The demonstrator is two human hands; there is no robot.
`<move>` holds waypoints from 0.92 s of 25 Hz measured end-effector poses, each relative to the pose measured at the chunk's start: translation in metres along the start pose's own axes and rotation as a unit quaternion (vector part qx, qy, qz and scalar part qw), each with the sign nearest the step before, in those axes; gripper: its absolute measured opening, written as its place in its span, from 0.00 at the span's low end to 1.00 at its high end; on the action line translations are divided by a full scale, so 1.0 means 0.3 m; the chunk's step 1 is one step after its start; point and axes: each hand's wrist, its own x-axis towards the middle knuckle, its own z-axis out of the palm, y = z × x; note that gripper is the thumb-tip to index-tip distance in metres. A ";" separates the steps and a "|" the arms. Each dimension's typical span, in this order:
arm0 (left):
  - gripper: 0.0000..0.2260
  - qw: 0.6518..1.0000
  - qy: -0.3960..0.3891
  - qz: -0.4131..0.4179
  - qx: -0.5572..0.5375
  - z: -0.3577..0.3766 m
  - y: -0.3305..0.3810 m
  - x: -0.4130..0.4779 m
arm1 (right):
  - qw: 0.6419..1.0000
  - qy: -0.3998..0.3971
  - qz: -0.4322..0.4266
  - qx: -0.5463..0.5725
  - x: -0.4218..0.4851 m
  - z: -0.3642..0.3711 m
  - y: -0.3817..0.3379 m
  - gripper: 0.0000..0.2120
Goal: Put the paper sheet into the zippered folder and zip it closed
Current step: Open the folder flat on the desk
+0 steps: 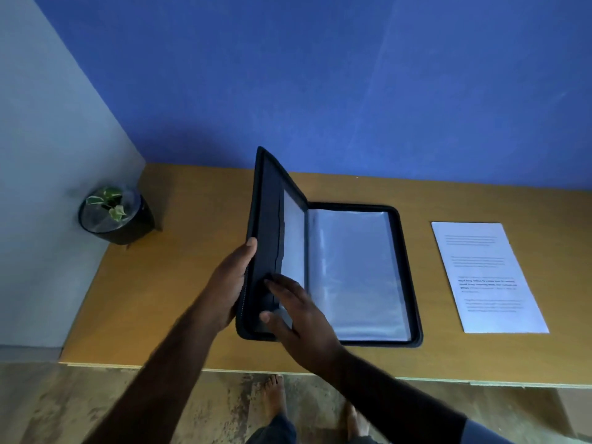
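You have the dark zippered fabric folder (355, 270) open, left hand (230, 283) fingers clasping its raised cover, right hand (298, 312) fingers splayed inside; the white printed paper sheet (487, 277) lies apart on the wooden surface (192, 251), not yet inserted.

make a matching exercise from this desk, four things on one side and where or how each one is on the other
Things
1. paper sheet
2. zippered folder
3. potted plant
4. left hand

Places or states
a. far left corner of the desk
b. grips the folder's raised cover at its outer edge
c. lies flat, right of the folder
d. open, one cover lifted

Pairs: 1-c, 2-d, 3-a, 4-b
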 end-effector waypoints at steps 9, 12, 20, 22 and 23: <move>0.13 0.931 0.211 0.089 0.283 -0.260 -0.117 0.153 | 0.945 0.017 0.157 -0.286 0.000 -0.144 0.444 0.29; 0.19 0.909 0.249 0.057 0.330 -0.294 -0.175 0.199 | 0.912 -0.011 0.250 -0.325 -0.067 -0.174 0.566 0.34; 0.33 0.722 0.177 0.152 0.651 -0.263 -0.390 0.218 | 0.904 0.011 0.308 -0.295 -0.157 -0.161 0.617 0.36; 0.35 0.704 0.161 0.143 0.676 -0.267 -0.435 0.229 | 0.903 0.009 0.312 -0.296 -0.167 -0.159 0.617 0.36; 0.36 0.701 0.161 0.136 0.681 -0.272 -0.451 0.235 | 0.903 0.004 0.311 -0.297 -0.171 -0.159 0.618 0.36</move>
